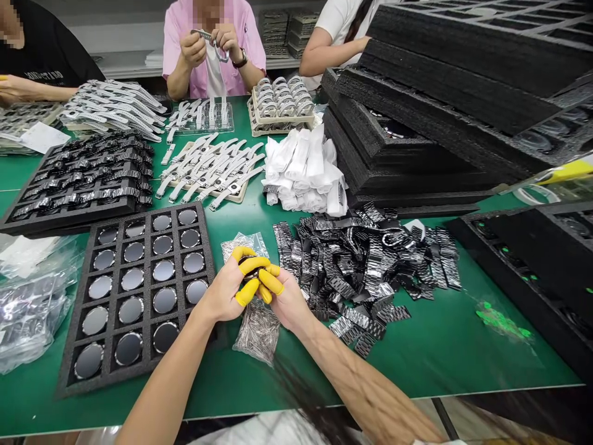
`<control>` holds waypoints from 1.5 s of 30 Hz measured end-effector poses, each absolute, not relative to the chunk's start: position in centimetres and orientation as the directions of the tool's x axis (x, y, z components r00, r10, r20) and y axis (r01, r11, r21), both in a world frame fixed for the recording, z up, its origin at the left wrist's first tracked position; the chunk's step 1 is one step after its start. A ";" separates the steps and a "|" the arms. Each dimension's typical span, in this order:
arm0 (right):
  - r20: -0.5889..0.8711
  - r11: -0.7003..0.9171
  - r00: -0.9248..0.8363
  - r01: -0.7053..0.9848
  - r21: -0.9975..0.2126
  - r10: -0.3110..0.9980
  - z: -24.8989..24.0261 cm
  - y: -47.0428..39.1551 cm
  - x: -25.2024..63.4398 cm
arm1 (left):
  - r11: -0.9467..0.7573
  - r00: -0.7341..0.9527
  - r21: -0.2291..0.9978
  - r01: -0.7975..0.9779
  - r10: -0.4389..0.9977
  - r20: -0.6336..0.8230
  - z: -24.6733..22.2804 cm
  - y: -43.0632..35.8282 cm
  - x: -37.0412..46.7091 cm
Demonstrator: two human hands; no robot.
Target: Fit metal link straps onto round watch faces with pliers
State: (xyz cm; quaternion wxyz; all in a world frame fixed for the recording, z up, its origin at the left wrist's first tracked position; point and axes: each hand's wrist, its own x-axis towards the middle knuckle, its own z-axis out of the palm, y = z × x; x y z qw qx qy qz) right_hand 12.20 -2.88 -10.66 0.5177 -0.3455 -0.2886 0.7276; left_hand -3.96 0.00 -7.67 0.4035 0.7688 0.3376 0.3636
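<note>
Yellow finger cots cover several fingertips of both hands. My left hand (pixel 228 289) is closed around a dark round watch case (pixel 249 267), mostly hidden behind the fingers. My right hand (pixel 288 298) pinches at the case's right side, fingertips close together; anything small between them is hidden. Under the hands lies a clear bag of thin metal pins (pixel 257 334), and another small bag of pins (pixel 257 243) sits just beyond. To the left, a black foam tray (pixel 112 269) holds round watch cases, faces up. A heap of black metal link watch bands (pixel 345 266) spreads to the right.
Behind are a tray of black-banded watches (pixel 88 176), white-strapped watches (pixel 213 170) and white wrapped pieces (pixel 303 167). Tall black foam stacks (pixel 417 154) rise at right, near green bits (pixel 503 321). Plastic bags (pixel 34 315) lie left. A co-worker (pixel 215 46) handles a strap opposite.
</note>
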 end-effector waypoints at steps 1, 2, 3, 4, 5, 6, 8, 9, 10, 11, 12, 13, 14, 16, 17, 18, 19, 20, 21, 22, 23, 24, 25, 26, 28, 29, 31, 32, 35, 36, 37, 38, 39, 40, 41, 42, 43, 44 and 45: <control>-0.198 -0.298 -0.235 -0.545 -0.784 0.952 -10.8 -2.8 12.3 | -0.358 0.490 0.916 0.180 0.840 0.232 -7.8 0.0 -4.1; -0.185 -0.292 -0.247 -0.528 -0.797 0.951 -10.9 -2.7 12.6 | -0.247 0.471 0.961 0.122 0.867 0.164 -7.9 0.1 -4.2; -0.157 -0.271 -0.258 -0.501 -0.822 0.953 -11.0 -2.5 12.8 | -0.128 0.453 0.990 0.056 0.887 0.089 -8.0 0.2 -4.4; -0.117 -0.234 -0.268 -0.459 -0.857 0.956 -11.2 -2.2 13.2 | -0.023 0.435 1.000 -0.010 0.900 0.025 -8.0 0.3 -4.6; -0.071 -0.181 -0.273 -0.402 -0.898 0.959 -11.3 -1.9 13.5 | 0.050 0.412 0.996 -0.069 0.911 -0.017 -8.1 0.4 -4.8; -0.025 -0.116 -0.266 -0.331 -0.937 0.964 -11.4 -1.6 13.9 | 0.074 0.378 0.990 -0.117 0.926 -0.025 -8.1 0.6 -5.1; 0.033 -0.013 -0.241 -0.190 -0.982 0.970 -11.6 -1.1 14.3 | 0.005 0.271 0.989 -0.150 0.962 0.036 -8.2 0.9 -5.5; 0.034 -0.001 -0.237 -0.145 -0.989 0.971 -11.8 -0.9 14.5 | -0.062 0.220 0.991 -0.115 0.972 0.086 -8.2 1.1 -5.7; 0.021 -0.010 -0.235 -0.127 -0.992 0.972 -11.9 -0.8 14.5 | -0.134 0.183 0.990 -0.045 0.973 0.140 -8.2 1.2 -5.8; 0.003 -0.029 -0.237 -0.130 -0.991 0.971 -12.1 -0.8 14.4 | -0.200 0.170 0.979 0.052 0.967 0.188 -8.1 1.3 -6.0; -0.015 -0.051 -0.239 -0.144 -0.988 0.971 -12.3 -0.8 14.3 | -0.251 0.182 0.954 0.161 0.958 0.222 -8.0 1.4 -6.2; -0.029 -0.067 -0.233 -0.157 -0.985 0.972 -12.4 -1.0 14.2 | -0.288 0.214 0.920 0.264 0.948 0.235 -7.7 1.3 -6.5; -0.037 -0.073 -0.223 -0.155 -0.985 0.974 -12.5 -1.1 14.1 | -0.310 0.257 0.884 0.349 0.939 0.228 -7.3 1.1 -6.9; -0.016 -0.040 -0.229 -0.100 -0.994 0.973 -12.5 -1.6 13.9 | -0.304 0.355 0.823 0.480 0.925 0.134 -6.2 0.0 -8.2; 0.012 -0.003 -0.257 -0.060 -0.998 0.966 -12.4 -2.0 13.8 | -0.284 0.394 0.790 0.543 0.917 0.059 -5.6 -0.8 -9.0; 0.055 0.052 -0.301 -0.019 -0.998 0.952 -12.3 -2.3 13.6 | -0.266 0.418 0.749 0.606 0.908 -0.016 -5.2 -1.9 -9.9; 0.112 0.127 -0.353 0.020 -0.992 0.929 -12.2 -2.7 13.5 | -0.259 0.429 0.701 0.664 0.900 -0.073 -4.9 -3.2 -10.9; 0.177 0.215 -0.406 0.049 -0.975 0.897 -12.1 -3.1 13.2 | -0.269 0.426 0.646 0.715 0.899 -0.097 -4.8 -4.5 -11.8; 0.242 0.306 -0.458 0.071 -0.949 0.855 -12.0 -3.5 13.0 | -0.293 0.419 0.593 0.750 0.904 -0.083 -4.9 -6.0 -12.8; 0.296 0.393 -0.512 0.091 -0.915 0.806 -11.9 -3.9 12.7 | -0.327 0.411 0.543 0.774 0.911 -0.038 -5.2 -7.5 -13.7; 0.334 0.471 -0.565 0.112 -0.875 0.754 -11.8 -4.2 12.3 | -0.363 0.407 0.491 0.792 0.913 0.017 -5.7 -8.9 -14.5; 0.351 0.533 -0.616 0.133 -0.836 0.705 -11.8 -4.5 12.1 | -0.394 0.411 0.438 0.808 0.910 0.060 -6.2 -10.2 -15.2; 0.352 0.578 -0.660 0.155 -0.801 0.664 -11.9 -4.8 11.8 | -0.423 0.424 0.392 0.817 0.901 0.090 -6.7 -11.3 -15.8; 0.344 0.613 -0.695 0.176 -0.770 0.631 -11.9 -5.0 11.7 | -0.445 0.437 0.355 0.822 0.893 0.107 -7.1 -12.3 -16.3; 0.335 0.662 -0.737 0.198 -0.723 0.587 -12.0 -5.1 11.5 | -0.468 0.453 0.317 0.825 0.883 0.124 -7.6 -13.6 -16.7; 0.341 0.675 -0.746 0.193 -0.713 0.573 -12.0 -5.1 11.5 | -0.471 0.454 0.314 0.824 0.881 0.130 -7.6 -14.0 -16.7; 0.362 0.673 -0.746 0.154 -0.723 0.560 -12.3 -5.0 11.6 | -0.466 0.447 0.318 0.826 0.884 0.135 -7.4 -14.3 -16.3; 0.373 0.659 -0.738 0.127 -0.742 0.562 -12.5 -4.9 11.6 | -0.461 0.442 0.322 0.827 0.887 0.133 -7.3 -14.2 -16.1; 0.400 0.601 -0.705 0.047 -0.798 0.586 -12.9 -4.6 11.4 | -0.439 0.426 0.328 0.836 0.897 0.116 -7.1 -13.8 -15.4; 0.406 0.599 -0.702 0.036 -0.800 0.585 -12.9 -4.5 11.4 | -0.436 0.423 0.323 0.840 0.899 0.111 -7.2 -13.6 -15.3; 0.408 0.613 -0.711 0.040 -0.789 0.572 -12.8 -4.5 11.4 | -0.434 0.422 0.313 0.845 0.900 0.109 -7.3 -13.5 -15.2; 0.403 0.640 -0.734 0.056 -0.767 0.547 -12.6 -4.4 11.5 | -0.432 0.419 0.297 0.852 0.902 0.109 -7.6 -13.4 -15.1; 0.388 0.670 -0.765 0.076 -0.738 0.514 -12.3 -4.2 11.7 | -0.427 0.411 0.280 0.860 0.904 0.114 -8.0 -13.3 -15.1; 0.366 0.695 -0.795 0.096 -0.712 0.484 -11.9 -4.0 12.1 | -0.417 0.398 0.264 0.870 0.909 0.124 -8.3 -13.3 -15.1; 0.342 0.711 -0.813 0.121 -0.693 0.471 -11.4 -3.7 12.6 | -0.405 0.382 0.252 0.879 0.914 0.137 -8.7 -13.2 -15.2; 0.321 0.716 -0.812 0.160 -0.679 0.487 -11.0 -3.3 13.3 | -0.394 0.367 0.244 0.886 0.918 0.149 -9.0 -13.2 -15.4; 0.306 0.710 -0.785 0.227 -0.667 0.538 -10.6 -2.7 14.1 | -0.388 0.359 0.239 0.890 0.920 0.155 -9.2 -13.1 -15.5; 0.296 0.688 -0.723 0.329 -0.647 0.624 -10.3 -2.1 15.0 | -0.390 0.362 0.237 0.890 0.919 0.154 -9.3 -13.0 -15.8; 0.287 0.641 -0.625 0.463 -0.612 0.725 -10.1 -1.4 16.1 | -0.398 0.373 0.235 0.887 0.916 0.145 -9.3 -12.9 -16.0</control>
